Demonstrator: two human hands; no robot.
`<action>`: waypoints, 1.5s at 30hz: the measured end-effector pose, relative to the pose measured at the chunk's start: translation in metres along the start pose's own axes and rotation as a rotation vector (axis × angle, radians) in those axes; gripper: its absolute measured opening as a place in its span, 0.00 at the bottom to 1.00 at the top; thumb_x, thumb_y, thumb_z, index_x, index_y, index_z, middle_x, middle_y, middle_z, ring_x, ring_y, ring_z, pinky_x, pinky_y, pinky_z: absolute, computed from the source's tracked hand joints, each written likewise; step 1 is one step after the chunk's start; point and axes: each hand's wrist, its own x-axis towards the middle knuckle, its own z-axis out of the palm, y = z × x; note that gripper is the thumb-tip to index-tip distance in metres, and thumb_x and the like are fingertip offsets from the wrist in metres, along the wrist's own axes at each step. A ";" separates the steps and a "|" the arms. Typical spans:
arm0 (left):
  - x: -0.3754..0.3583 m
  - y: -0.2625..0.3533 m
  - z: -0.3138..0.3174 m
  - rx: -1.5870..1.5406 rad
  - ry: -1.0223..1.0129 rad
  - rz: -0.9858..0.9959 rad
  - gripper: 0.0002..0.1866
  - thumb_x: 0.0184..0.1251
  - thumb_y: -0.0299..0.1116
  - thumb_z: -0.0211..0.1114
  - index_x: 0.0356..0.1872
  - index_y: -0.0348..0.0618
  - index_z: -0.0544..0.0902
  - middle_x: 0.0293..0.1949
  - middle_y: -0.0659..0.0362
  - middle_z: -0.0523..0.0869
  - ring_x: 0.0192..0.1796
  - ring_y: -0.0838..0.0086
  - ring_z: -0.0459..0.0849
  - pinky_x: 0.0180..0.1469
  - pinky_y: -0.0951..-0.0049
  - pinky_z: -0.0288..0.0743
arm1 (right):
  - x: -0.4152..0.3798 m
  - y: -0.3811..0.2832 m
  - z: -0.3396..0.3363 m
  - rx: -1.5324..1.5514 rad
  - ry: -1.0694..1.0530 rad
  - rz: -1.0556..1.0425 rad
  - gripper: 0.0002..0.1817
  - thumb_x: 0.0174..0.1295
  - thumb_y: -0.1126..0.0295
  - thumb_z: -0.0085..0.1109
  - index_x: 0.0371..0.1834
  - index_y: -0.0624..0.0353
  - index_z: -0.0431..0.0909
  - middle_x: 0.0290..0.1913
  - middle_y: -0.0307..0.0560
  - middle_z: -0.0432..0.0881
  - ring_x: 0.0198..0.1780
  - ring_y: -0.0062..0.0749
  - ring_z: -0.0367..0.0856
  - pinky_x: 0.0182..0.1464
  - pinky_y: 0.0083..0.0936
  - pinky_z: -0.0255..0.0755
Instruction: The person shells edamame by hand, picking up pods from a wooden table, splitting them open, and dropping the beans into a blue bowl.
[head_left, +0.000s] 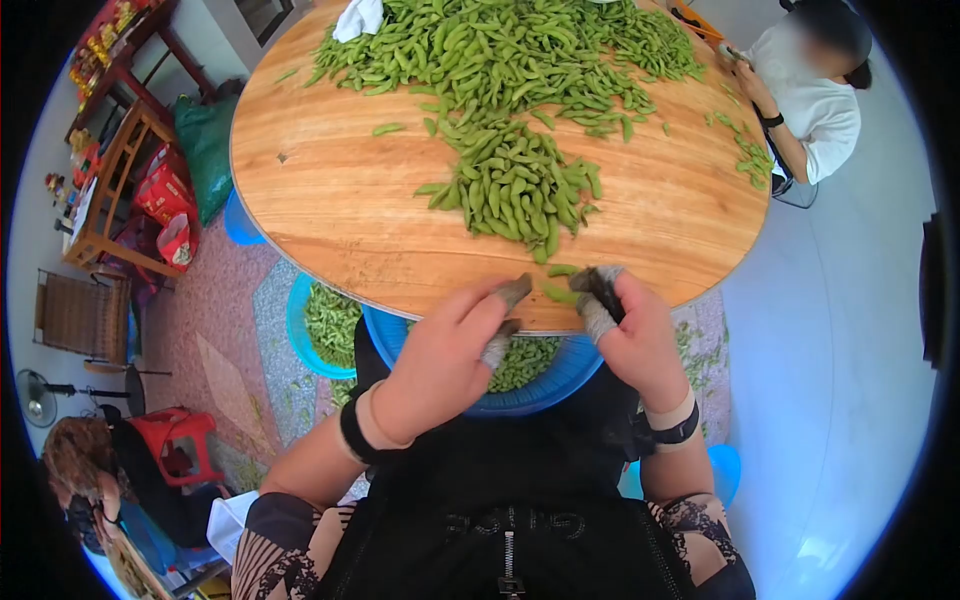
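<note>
A big heap of green pods [510,190] spreads over the round wooden table [340,200] and narrows toward its near edge. My right hand [635,325], with wrapped fingertips, pinches a green pod [558,293] at that edge; another pod [562,270] lies just beyond it. To the left, my left hand [455,335] hovers at the edge with thumb and forefinger apart, also wrapped at the tips, and nothing shows between them. Below both hands is a blue basin [570,375] with pods inside.
A second person [820,110] sits at the table's right side. A light blue basin of pods [297,320] stands on the floor at left, near a red stool [185,440]. A white cloth [358,18] lies at the far left of the heap.
</note>
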 end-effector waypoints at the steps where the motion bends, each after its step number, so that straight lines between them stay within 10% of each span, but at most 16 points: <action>1: 0.004 0.002 0.004 -0.004 -0.070 -0.023 0.17 0.56 0.22 0.60 0.49 0.37 0.78 0.41 0.48 0.81 0.46 0.52 0.80 0.43 0.63 0.75 | -0.003 -0.003 -0.001 -0.028 -0.045 -0.023 0.12 0.58 0.78 0.57 0.45 0.66 0.78 0.33 0.48 0.82 0.36 0.22 0.76 0.41 0.22 0.73; 6: -0.001 -0.013 0.015 -0.091 -0.299 0.050 0.11 0.59 0.25 0.61 0.43 0.35 0.77 0.33 0.49 0.78 0.37 0.54 0.79 0.37 0.64 0.72 | -0.017 0.017 0.006 0.141 -0.139 -0.014 0.12 0.59 0.77 0.56 0.47 0.65 0.77 0.37 0.49 0.83 0.38 0.29 0.81 0.44 0.24 0.74; 11: -0.011 -0.012 0.014 -0.560 -0.266 -0.479 0.06 0.67 0.28 0.59 0.42 0.37 0.80 0.26 0.63 0.78 0.26 0.78 0.72 0.31 0.74 0.69 | -0.026 0.008 0.014 0.161 -0.152 -0.001 0.16 0.62 0.76 0.53 0.53 0.65 0.73 0.38 0.47 0.82 0.40 0.29 0.81 0.46 0.23 0.73; 14: -0.013 -0.012 0.015 -0.588 -0.261 -0.435 0.06 0.69 0.27 0.57 0.42 0.38 0.80 0.29 0.68 0.78 0.29 0.83 0.74 0.31 0.76 0.70 | -0.032 0.006 0.016 0.212 -0.329 0.057 0.22 0.62 0.77 0.49 0.62 0.63 0.66 0.36 0.45 0.80 0.38 0.27 0.80 0.45 0.23 0.72; 23: -0.023 -0.002 0.020 0.176 -0.108 0.014 0.14 0.49 0.22 0.64 0.41 0.37 0.80 0.30 0.44 0.79 0.31 0.52 0.79 0.32 0.66 0.73 | -0.036 0.016 0.027 0.350 -0.309 0.124 0.20 0.63 0.78 0.47 0.60 0.60 0.68 0.31 0.37 0.77 0.30 0.21 0.75 0.33 0.18 0.70; 27: -0.025 -0.011 0.015 0.125 -0.161 0.032 0.11 0.55 0.24 0.64 0.40 0.36 0.80 0.30 0.49 0.82 0.28 0.62 0.81 0.30 0.70 0.73 | -0.040 0.015 0.024 0.664 -0.403 0.348 0.18 0.67 0.75 0.46 0.60 0.58 0.69 0.28 0.34 0.73 0.23 0.15 0.67 0.24 0.14 0.63; 29: -0.022 -0.012 0.006 -0.870 -0.430 -0.600 0.09 0.62 0.26 0.63 0.43 0.36 0.80 0.28 0.59 0.82 0.24 0.76 0.80 0.25 0.78 0.72 | -0.044 0.014 0.022 0.970 -0.494 0.457 0.16 0.71 0.71 0.45 0.60 0.55 0.69 0.26 0.33 0.70 0.20 0.12 0.61 0.19 0.12 0.59; 36: -0.026 -0.027 0.006 -1.213 -0.602 -0.675 0.11 0.67 0.29 0.61 0.48 0.36 0.80 0.30 0.64 0.82 0.23 0.85 0.76 0.25 0.84 0.71 | -0.044 0.008 0.017 1.107 -0.577 0.583 0.16 0.71 0.70 0.44 0.60 0.57 0.69 0.27 0.33 0.70 0.20 0.12 0.61 0.20 0.12 0.61; 39: -0.025 -0.013 0.012 -0.752 -0.408 -0.622 0.09 0.61 0.26 0.64 0.42 0.36 0.80 0.27 0.61 0.82 0.23 0.78 0.79 0.25 0.79 0.72 | -0.039 0.011 0.026 0.877 -0.476 0.586 0.14 0.70 0.72 0.43 0.57 0.58 0.70 0.27 0.34 0.70 0.21 0.13 0.63 0.20 0.13 0.63; 41: -0.028 -0.012 0.015 0.026 -0.291 -0.150 0.09 0.50 0.22 0.65 0.34 0.38 0.78 0.24 0.56 0.79 0.27 0.66 0.81 0.26 0.72 0.73 | -0.041 0.018 0.035 0.709 -0.441 0.481 0.12 0.69 0.74 0.43 0.53 0.58 0.71 0.27 0.35 0.71 0.21 0.14 0.65 0.20 0.14 0.64; 45: -0.032 -0.005 0.021 0.356 -0.149 0.050 0.10 0.43 0.20 0.63 0.30 0.39 0.75 0.23 0.51 0.76 0.31 0.56 0.80 0.28 0.66 0.74 | -0.039 0.019 0.040 0.668 -0.404 0.456 0.11 0.68 0.75 0.43 0.51 0.59 0.71 0.28 0.35 0.72 0.21 0.14 0.66 0.20 0.15 0.65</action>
